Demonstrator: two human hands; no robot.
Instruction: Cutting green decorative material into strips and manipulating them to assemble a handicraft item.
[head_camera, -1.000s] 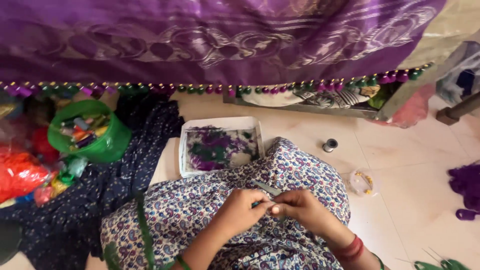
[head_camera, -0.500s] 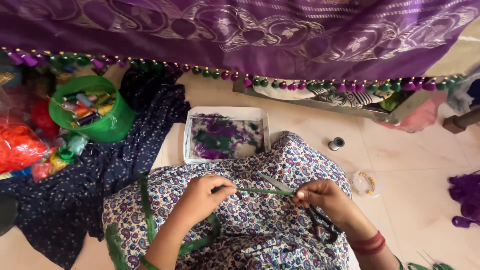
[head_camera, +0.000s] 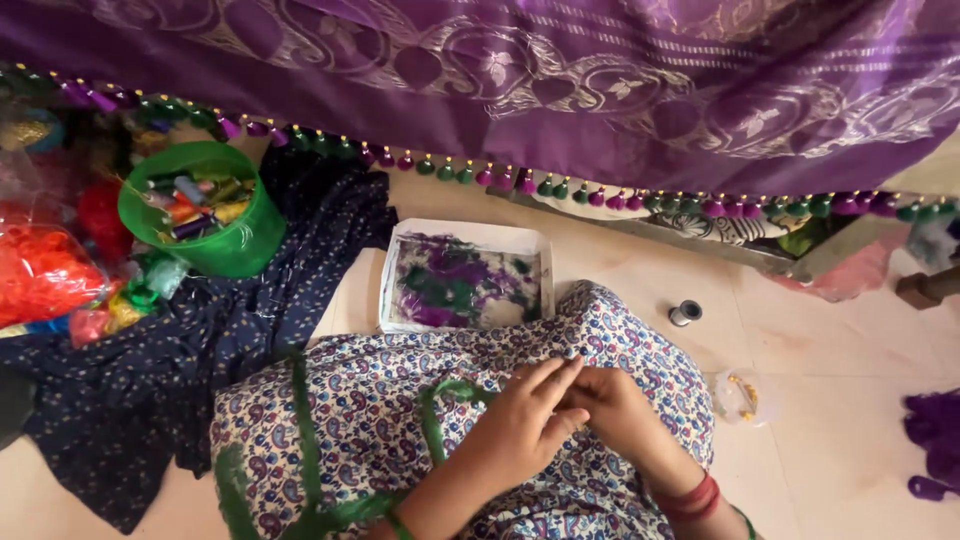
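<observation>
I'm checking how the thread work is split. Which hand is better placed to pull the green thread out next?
Probably the left hand. The green thread loops across the lap on its side and runs up to its fingers. The right hand sits against it, farther from the loop.

tray (head_camera: 398, 262) ahead of lap | bucket (head_camera: 240, 250) left | spool (head_camera: 685, 313) right

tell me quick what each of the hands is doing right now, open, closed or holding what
Left hand: fingers pinched together on green thread over the lap.
Right hand: curled shut against the left fingertips; what it holds cannot be told.
</observation>
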